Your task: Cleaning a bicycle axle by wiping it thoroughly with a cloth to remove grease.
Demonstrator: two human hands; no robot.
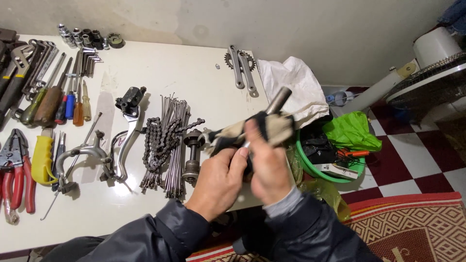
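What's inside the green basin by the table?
In the green basin: black plastic bag, a crumpled green bag, an orange-handled tool and a flat white box. Whatever lies under them and the basin's bottom is covered.

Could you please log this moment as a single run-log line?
left hand: grips rag-wrapped end | right hand: clasps dirty rag around metal tube | nearby: bike chain, spokes on white table
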